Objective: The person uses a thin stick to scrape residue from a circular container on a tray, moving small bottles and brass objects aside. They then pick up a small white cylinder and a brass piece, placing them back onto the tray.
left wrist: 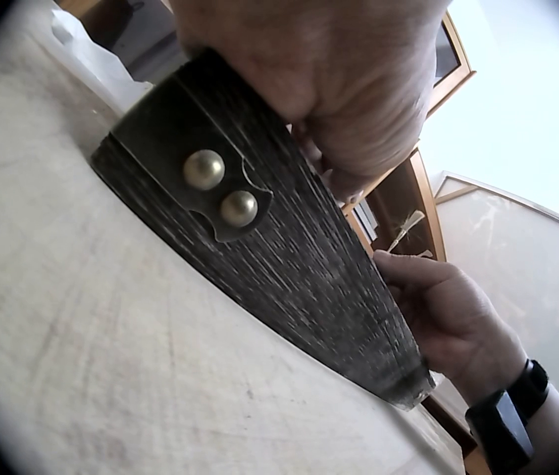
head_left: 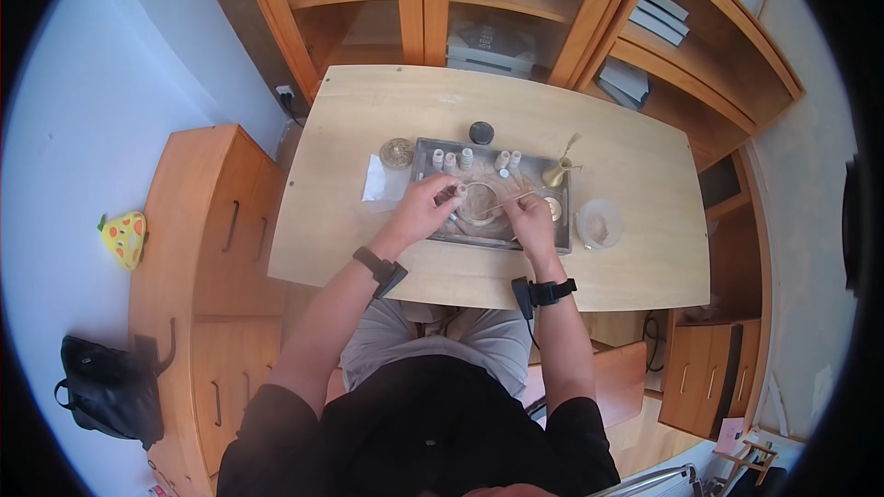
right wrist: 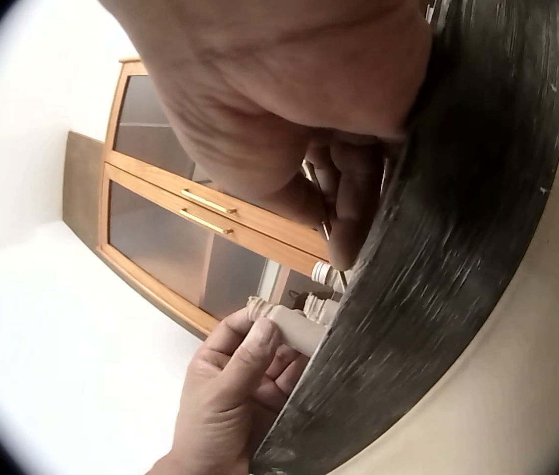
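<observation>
My left hand (head_left: 429,207) grips a small pale bottle (right wrist: 289,329) over the left side of a dark wooden tray (head_left: 502,244). Thumb and fingers close around the bottle's body, and its ridged neck sticks out. Over the tray's right side, my right hand (head_left: 531,221) pinches a thin stick-like tool (right wrist: 320,203), whose far end is hidden. Between the hands lies a pale ring (head_left: 468,213) on the dusty tray floor. From the left wrist, the tray's side with two brass studs (left wrist: 204,169) fills the view, with the right hand (left wrist: 455,317) beyond it.
More small bottles (head_left: 467,158) stand along the tray's back. A brass vase (head_left: 556,173) with thin tools is at its right corner. Around the tray are a clear tub (head_left: 599,224), a black round lid (head_left: 481,132), a patterned round tin (head_left: 397,153) and white paper (head_left: 383,180).
</observation>
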`<action>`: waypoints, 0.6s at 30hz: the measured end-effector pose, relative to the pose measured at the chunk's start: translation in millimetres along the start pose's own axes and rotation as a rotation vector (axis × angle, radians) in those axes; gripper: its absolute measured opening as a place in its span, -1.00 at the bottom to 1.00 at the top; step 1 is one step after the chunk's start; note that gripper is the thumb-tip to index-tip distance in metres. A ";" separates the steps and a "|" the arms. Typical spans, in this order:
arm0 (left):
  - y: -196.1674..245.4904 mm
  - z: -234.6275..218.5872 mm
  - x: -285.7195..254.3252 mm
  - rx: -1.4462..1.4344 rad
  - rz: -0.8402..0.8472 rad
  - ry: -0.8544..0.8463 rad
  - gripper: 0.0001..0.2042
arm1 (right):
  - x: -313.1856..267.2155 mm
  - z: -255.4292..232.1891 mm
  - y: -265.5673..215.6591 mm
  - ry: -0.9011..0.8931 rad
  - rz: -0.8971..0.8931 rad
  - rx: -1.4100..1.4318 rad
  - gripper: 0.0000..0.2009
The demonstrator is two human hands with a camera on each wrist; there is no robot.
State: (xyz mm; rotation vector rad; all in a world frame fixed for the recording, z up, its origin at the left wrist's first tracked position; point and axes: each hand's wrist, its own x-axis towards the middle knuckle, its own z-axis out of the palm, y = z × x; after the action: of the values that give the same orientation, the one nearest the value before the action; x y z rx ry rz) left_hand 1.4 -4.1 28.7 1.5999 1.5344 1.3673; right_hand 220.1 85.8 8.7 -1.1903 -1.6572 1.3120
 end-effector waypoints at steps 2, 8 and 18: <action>0.5 -0.3 -0.1 -0.008 -0.014 -0.005 -0.76 | -0.1 -0.2 -3.6 -0.012 -0.004 0.010 -0.73; 2.2 -1.0 0.0 -0.002 -0.023 -0.012 -0.76 | 2.0 1.5 -3.6 0.001 0.068 0.130 -0.75; 2.4 -0.7 0.0 0.003 -0.009 -0.007 -0.76 | 1.0 -5.9 -22.3 0.087 -0.003 0.360 -0.75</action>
State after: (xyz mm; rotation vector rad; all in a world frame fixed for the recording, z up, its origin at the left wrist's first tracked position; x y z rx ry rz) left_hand 1.7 -4.8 31.0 1.5959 1.5385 1.3541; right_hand 219.9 87.3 31.8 -1.0117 -1.2925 1.4609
